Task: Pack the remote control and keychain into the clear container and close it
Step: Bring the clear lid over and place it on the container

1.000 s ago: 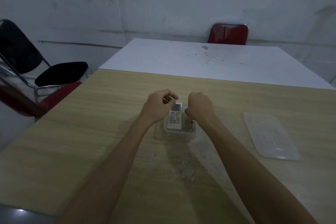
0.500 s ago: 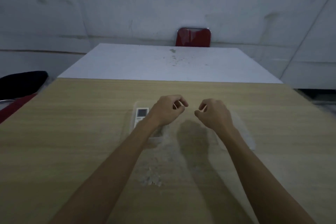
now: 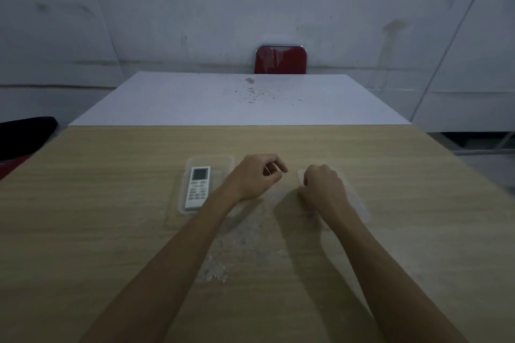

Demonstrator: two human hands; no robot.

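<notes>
Both hands are out of the container [image 3: 207, 160] now vs 1 s ago. Remote [image 3: 198, 188] lies inside; keychain not visible. Right hand [image 3: 323, 189] curls onto lid [image 3: 359, 203] on bench [image 3: 111, 203], grip unclear; left hand [image 3: 256, 178] loosely curled, empty. Closing next, prob.

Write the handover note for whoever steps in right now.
Left hand: loosely curled, just right of the container; I cannot tell if it holds anything.
Right hand: resting on the near left end of the lid, which lies flat on the table; grip unclear.
Remote: face up inside the open container.
Keychain: not visible; the left forearm covers the container's near right part.
Left: confirm the keychain is in, put the lid on, press it shut.
</notes>
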